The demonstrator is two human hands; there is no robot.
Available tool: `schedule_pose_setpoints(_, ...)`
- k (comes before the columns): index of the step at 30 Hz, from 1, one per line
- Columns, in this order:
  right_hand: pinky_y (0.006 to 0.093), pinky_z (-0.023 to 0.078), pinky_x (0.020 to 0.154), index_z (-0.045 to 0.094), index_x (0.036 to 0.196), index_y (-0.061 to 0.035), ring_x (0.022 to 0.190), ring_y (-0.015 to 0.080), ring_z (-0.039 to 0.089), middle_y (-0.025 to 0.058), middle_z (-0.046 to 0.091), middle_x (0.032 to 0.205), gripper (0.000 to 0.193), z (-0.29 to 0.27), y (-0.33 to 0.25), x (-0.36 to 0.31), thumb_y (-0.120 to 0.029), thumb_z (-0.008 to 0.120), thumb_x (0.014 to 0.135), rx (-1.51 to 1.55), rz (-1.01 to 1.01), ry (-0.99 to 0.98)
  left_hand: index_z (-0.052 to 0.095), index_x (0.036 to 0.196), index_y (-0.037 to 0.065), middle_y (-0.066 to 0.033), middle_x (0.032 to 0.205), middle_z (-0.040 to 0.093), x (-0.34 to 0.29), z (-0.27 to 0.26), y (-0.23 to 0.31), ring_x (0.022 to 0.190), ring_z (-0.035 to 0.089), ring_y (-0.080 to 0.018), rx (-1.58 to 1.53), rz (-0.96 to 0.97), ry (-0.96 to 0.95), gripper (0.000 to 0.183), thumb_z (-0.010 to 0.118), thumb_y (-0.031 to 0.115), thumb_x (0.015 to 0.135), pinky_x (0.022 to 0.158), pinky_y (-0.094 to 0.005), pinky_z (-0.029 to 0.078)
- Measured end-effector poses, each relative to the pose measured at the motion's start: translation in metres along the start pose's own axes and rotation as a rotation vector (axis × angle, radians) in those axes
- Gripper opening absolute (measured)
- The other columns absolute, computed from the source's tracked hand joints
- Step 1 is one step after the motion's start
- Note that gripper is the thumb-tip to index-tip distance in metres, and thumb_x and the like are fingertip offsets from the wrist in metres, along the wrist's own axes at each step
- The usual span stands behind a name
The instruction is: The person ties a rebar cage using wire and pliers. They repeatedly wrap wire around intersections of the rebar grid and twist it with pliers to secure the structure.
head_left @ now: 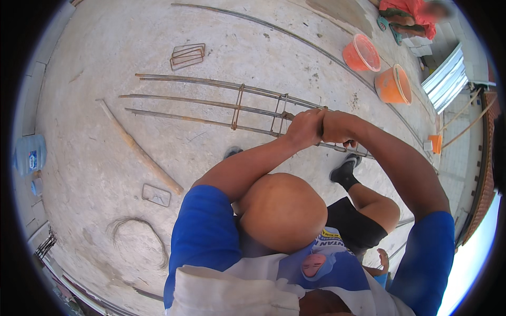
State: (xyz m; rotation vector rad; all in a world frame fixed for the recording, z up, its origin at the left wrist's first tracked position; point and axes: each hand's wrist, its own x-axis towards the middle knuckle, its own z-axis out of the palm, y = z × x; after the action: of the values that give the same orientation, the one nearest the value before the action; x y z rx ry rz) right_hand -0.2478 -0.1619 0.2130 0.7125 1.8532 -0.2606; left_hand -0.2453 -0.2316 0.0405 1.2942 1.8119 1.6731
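Both of my hands are closed and pressed together over a cage of long steel reinforcing bars [211, 104], which lies across the floor ahead of my bent knees. My left hand [305, 128] forms a fist at the bars. Against it, on the right, my right hand [340, 128] curls downward with its fingers bent. Whatever the fingers grip is hidden from this angle. Left of my hands, two rectangular steel stirrups stand around the bars, one rusty stirrup [237, 108] and one closer stirrup [279, 113]. The cage continues to the right beneath my right forearm.
Stacked loose stirrups [187, 56], a single stirrup [156, 195], a wooden pole [132, 141] and a wire coil [164, 242] lie leftward. Beyond the cage are a long bar [295, 37], a red-orange bucket [361, 54] and an orange bucket [390, 87]. A person in red [406, 16] sits far right.
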Motion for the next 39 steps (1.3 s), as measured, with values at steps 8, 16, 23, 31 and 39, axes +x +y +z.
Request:
schedule_pose_setpoints(8,0.0497,0.047,0.085,0.062,0.106,-0.0051,0.093,0.0299,0.062,0.0106,0.062,0.095,0.028,0.038,0.021,-0.012,-0.016,0.062,0.08,-0.979,-0.237,0.999,0.057,0.094,0.0,-0.0197,0.084,0.067,0.028,-0.024,0.014,0.085,0.067,-0.0349,0.047,-0.189,-0.21,0.044,0.078,0.021,0.062,0.072,-0.0421,0.053)
schedule_pose_setpoints(16,0.042,0.05,0.081,0.065,0.093,-0.008,0.085,0.0267,0.068,0.0099,0.068,0.088,0.017,0.031,0.023,0.0,-0.017,0.064,0.079,-0.614,-0.161,0.72,0.06,0.098,-0.002,-0.0221,0.096,0.064,0.011,-0.029,0.025,0.099,0.06,-0.0401,0.199,-0.072,-0.119,0.041,0.074,0.021,0.068,0.088,-0.0476,0.046)
schedule_pose_setpoints(23,0.0375,0.056,0.051,0.066,0.08,0.0065,0.056,0.0261,0.067,0.0167,0.067,0.069,0.027,-0.016,-0.019,-0.022,-0.02,0.065,0.078,-0.201,0.059,0.005,0.056,0.108,0.004,-0.0179,0.092,0.062,-0.008,-0.017,0.026,0.091,0.059,-0.039,-0.091,-0.104,0.005,0.049,0.077,0.027,0.07,0.084,-0.0473,0.044)
schedule_pose_setpoints(31,0.0369,0.053,0.053,0.064,0.081,0.0015,0.055,0.0229,0.063,0.0149,0.063,0.067,0.028,-0.004,0.012,-0.013,-0.026,0.069,0.078,-0.225,-0.174,0.396,0.056,0.099,0.002,-0.0174,0.089,0.062,0.002,-0.008,0.015,0.088,0.06,-0.0388,0.143,-0.016,0.052,0.038,0.075,0.02,0.072,0.081,-0.0463,0.044)
schedule_pose_setpoints(39,0.0381,0.053,0.055,0.065,0.085,0.0014,0.063,0.025,0.066,0.0131,0.064,0.07,0.029,-0.01,0.006,-0.003,-0.026,0.07,0.08,-0.387,-0.069,0.316,0.052,0.101,0.001,-0.0193,0.093,0.062,0.008,-0.009,0.006,0.093,0.06,-0.0404,-0.032,-0.104,-0.021,0.038,0.073,0.014,0.072,0.083,-0.0468,0.046)
